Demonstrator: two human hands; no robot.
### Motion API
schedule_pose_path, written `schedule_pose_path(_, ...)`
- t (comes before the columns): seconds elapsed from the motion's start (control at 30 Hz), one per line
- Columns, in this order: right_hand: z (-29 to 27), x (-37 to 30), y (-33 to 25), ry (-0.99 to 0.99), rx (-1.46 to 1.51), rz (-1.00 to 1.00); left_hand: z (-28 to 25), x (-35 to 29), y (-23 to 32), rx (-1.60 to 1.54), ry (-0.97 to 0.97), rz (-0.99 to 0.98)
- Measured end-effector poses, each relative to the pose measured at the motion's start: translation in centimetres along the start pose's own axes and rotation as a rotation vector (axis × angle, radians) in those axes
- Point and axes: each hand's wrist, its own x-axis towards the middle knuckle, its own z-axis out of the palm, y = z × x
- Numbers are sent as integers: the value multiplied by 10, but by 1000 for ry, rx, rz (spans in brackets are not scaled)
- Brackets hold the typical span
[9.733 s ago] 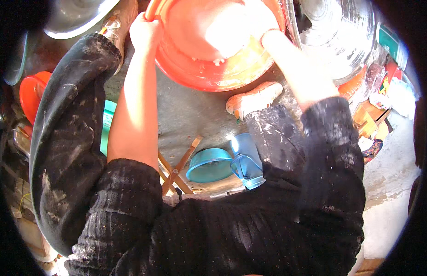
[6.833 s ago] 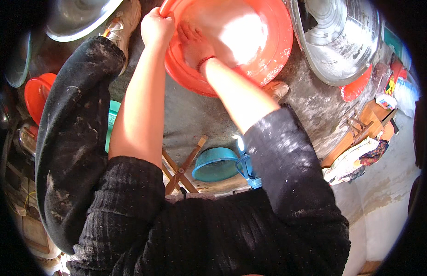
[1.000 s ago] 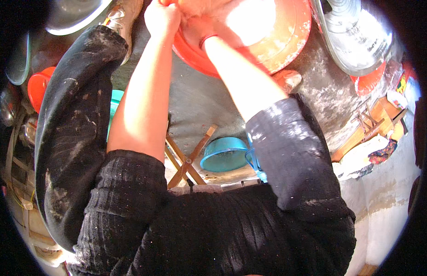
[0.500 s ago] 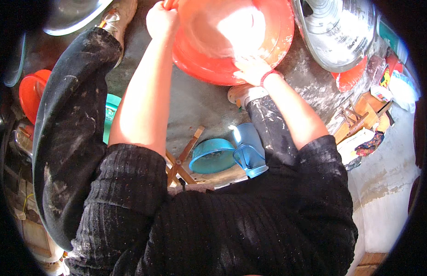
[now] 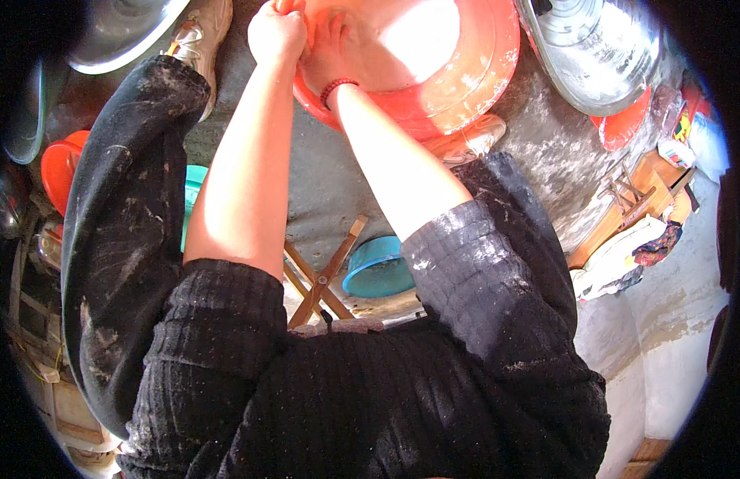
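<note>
Your left hand point(image 5: 277, 33) is clenched on the left rim of the red basin point(image 5: 491, 70), set before you beside your right shoe point(image 5: 486, 134), so hard pressing by your right hand point(image 5: 332, 49), fingers spread inside, could tip it.

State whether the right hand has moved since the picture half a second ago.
Yes, the right hand moved left and forward, judged against the crossed wooden legs.

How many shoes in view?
2. The left shoe is at upper left, beyond the left hand; the right shoe is at the lower right edge of the large red basin, partly hidden. Others could be hidden.
</note>
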Motion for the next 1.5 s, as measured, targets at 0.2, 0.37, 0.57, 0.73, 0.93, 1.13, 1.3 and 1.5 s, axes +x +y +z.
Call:
schedule_pose_path(0.2, -83, -84, 80, -388, -556, -342, -1, 0, 2, -67, -43, -39)
schedule_pose_path(0.37, -170, -93, 147, -606, -764, -294, 7, -5, 3, -297, -100, 55)
schedule_pose_path(0.57, -66, -92, 82, -330, -173, -285, 8, 6, -6, -511, -132, -42)
schedule_pose_path(0.73, 7, 24, 6, 189, -193, -56, 6, 4, -8, -403, -110, 13)
schedule_pose_path(0.93, 16, 96, -9, -164, -280, 43, 2, -1, 2, -394, -81, 35)
schedule_pose_path(1.13, -48, -38, 65, -290, -245, -421, -1, -7, 14, -394, -91, 21)
schedule_pose_path(1.3, -84, -20, 139, -216, -670, -928, 0, -8, 21, -385, -85, 44)
schedule_pose_path(1.5, -131, 69, 126, -23, -77, -864, 4, 1, 5, -272, 57, 251)
